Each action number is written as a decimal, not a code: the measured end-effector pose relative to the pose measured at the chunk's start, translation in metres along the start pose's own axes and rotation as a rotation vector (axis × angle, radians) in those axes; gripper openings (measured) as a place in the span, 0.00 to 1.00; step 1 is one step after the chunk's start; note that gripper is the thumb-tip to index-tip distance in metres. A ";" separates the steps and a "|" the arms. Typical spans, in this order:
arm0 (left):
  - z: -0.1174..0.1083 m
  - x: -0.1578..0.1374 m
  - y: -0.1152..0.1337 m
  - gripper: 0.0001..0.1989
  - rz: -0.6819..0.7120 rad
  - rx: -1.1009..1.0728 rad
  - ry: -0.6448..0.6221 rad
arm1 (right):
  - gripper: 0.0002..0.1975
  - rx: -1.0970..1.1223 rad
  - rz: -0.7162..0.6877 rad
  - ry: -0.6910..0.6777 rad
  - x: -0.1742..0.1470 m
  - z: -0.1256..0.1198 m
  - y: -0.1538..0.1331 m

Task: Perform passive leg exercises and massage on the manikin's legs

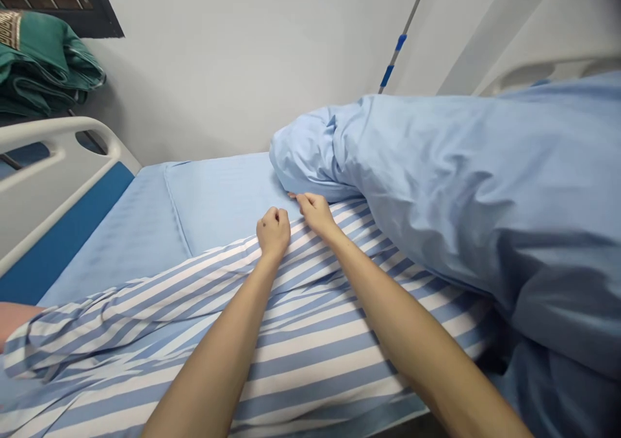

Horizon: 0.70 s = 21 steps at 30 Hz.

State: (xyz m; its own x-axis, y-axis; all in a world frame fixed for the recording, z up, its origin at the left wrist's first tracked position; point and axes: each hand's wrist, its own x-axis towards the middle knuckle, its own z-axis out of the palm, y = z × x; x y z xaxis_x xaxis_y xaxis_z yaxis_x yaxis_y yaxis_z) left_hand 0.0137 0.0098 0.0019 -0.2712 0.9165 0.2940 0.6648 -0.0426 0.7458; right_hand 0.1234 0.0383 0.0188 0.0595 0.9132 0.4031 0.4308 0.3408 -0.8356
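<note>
My left hand is closed in a fist at the far edge of blue-and-white striped trousers. What its fingers hold, if anything, is hidden. Just to its right, my right hand is closed too, its fingertips pointing left beside the lower corner of a light blue quilt. Whether cloth lies in its pinch I cannot make out. The trousers are on a person lying on the bed; bare skin shows at the left cuff. The quilt is bunched over the right part of the bed.
Light blue bedding covers the mattress beyond the legs. At the left rises a white and blue bed end board, with folded green cloth behind it. A thin pole with blue bands stands against the white wall.
</note>
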 end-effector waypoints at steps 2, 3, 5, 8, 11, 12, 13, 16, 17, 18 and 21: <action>0.001 0.000 0.001 0.14 0.001 0.017 -0.006 | 0.19 -0.044 -0.013 0.001 0.000 0.002 0.009; 0.001 0.000 0.000 0.14 0.005 0.017 -0.009 | 0.19 -0.048 -0.021 0.002 0.000 0.003 0.012; 0.000 -0.001 0.000 0.14 0.017 0.006 -0.012 | 0.19 -0.038 -0.034 0.015 0.000 0.005 0.015; -0.001 0.000 0.001 0.14 0.005 0.018 -0.039 | 0.19 -0.024 -0.037 0.035 0.000 0.006 0.014; -0.004 0.004 0.011 0.14 -0.002 0.001 -0.099 | 0.19 -0.021 -0.021 0.039 0.000 0.004 0.011; -0.004 0.006 0.017 0.14 0.015 -0.033 -0.103 | 0.19 -0.019 -0.014 0.034 0.001 0.003 0.010; -0.003 0.008 0.023 0.14 0.042 -0.080 -0.094 | 0.18 -0.015 -0.009 0.027 0.001 0.001 0.008; 0.002 0.011 0.040 0.14 0.130 -0.219 -0.036 | 0.18 0.025 0.013 0.016 0.003 -0.001 0.007; 0.005 0.012 0.043 0.14 0.133 -0.240 -0.033 | 0.18 0.045 0.025 0.018 0.004 -0.002 0.007; 0.008 0.011 0.043 0.14 0.119 -0.240 -0.039 | 0.18 0.065 0.036 0.025 0.004 -0.002 0.008; 0.016 0.008 0.034 0.15 0.039 -0.151 -0.067 | 0.17 0.072 0.052 0.033 0.005 0.001 0.011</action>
State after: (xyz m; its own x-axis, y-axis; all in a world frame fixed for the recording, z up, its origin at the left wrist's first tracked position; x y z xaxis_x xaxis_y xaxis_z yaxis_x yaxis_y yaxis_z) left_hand 0.0452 0.0227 0.0196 -0.1974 0.9371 0.2879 0.5603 -0.1331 0.8175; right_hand 0.1276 0.0471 0.0113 0.1101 0.9229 0.3691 0.3603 0.3090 -0.8802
